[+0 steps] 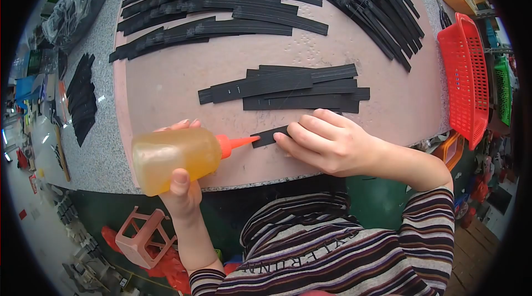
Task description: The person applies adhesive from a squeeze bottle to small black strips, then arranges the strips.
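My left hand (pixel 185 190) is wrapped round a clear squeeze bottle (pixel 174 157) of amber liquid, tilted on its side. Its red nozzle (pixel 241 142) points right, the tip at the left end of a short black strip (pixel 267 137). That strip lies near the table's front edge, and the fingers of my right hand (pixel 321 141) press on its right part, hiding the rest. Just beyond my hands is a loose pile of black strips (pixel 288 88). Long rows of overlapping black strips (pixel 221 5) lie farther back, with another fanned group (pixel 366 5) at the back right.
A red plastic basket (pixel 463 80) stands at the table's right edge. More black strips (pixel 83 99) and clear plastic wrapping (pixel 80 8) are on the left. A pink stool (pixel 145 238) is on the floor at lower left.
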Available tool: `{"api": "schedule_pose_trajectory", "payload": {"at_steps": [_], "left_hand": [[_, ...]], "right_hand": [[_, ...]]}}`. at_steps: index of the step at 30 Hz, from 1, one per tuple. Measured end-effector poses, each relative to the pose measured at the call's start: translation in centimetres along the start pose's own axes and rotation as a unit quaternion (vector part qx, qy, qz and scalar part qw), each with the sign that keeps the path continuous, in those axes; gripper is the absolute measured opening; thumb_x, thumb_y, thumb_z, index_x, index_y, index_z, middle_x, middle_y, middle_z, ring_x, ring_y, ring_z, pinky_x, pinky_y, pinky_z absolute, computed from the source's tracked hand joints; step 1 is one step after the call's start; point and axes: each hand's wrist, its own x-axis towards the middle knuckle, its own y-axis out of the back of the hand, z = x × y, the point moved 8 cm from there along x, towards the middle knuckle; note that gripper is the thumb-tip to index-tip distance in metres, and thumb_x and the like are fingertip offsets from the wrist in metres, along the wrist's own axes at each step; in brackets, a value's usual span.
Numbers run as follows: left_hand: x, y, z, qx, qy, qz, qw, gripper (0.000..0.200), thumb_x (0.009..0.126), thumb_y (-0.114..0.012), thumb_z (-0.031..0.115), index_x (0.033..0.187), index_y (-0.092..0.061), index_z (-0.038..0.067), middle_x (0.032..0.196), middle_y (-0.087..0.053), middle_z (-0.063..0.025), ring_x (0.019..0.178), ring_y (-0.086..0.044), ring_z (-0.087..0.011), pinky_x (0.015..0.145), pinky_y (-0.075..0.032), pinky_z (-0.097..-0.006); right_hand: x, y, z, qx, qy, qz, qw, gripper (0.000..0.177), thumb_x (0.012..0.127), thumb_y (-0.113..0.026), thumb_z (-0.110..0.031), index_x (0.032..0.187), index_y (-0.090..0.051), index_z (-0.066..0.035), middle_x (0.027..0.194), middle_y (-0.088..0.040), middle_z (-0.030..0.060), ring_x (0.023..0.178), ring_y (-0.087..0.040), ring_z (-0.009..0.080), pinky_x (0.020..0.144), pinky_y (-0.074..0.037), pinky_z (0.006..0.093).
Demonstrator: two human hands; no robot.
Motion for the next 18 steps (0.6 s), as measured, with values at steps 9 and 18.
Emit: {"api": "schedule_pose_trajectory", "payload": {"at_steps": [9,18], "left_hand": [[0.3,-0.3,-0.1,-0.030,0.031,0.026,0.999,0.073,0.078,-0.076,0.038,0.131,-0.043,0.000,0.124,-0.054,-0.0245,0.114,-0.057,-0.0396,0.100,-0.046,-0.0505],[-0.3,3.0,0.2,-0.057,0.005,0.027,0.998,0.072,0.087,-0.065,0.046,0.137,-0.039,0.002,0.133,-0.048,-0.0222,0.124,-0.051,-0.0382,0.092,-0.054,-0.0479]], "right_hand": [[0.1,0.1,0.5,0.042,-0.023,0.006,0.999,0.035,0.070,-0.064,-0.012,0.103,-0.067,-0.001,0.096,-0.056,0.0087,0.083,-0.059,0.0193,0.067,-0.049,0.0302],[0.5,0.0,3.0,0.163,-0.187,-0.037,0.968,0.028,0.073,-0.071,-0.012,0.099,-0.063,-0.006,0.095,-0.056,0.0084,0.087,-0.055,0.0242,0.074,-0.043,0.0350]]}}
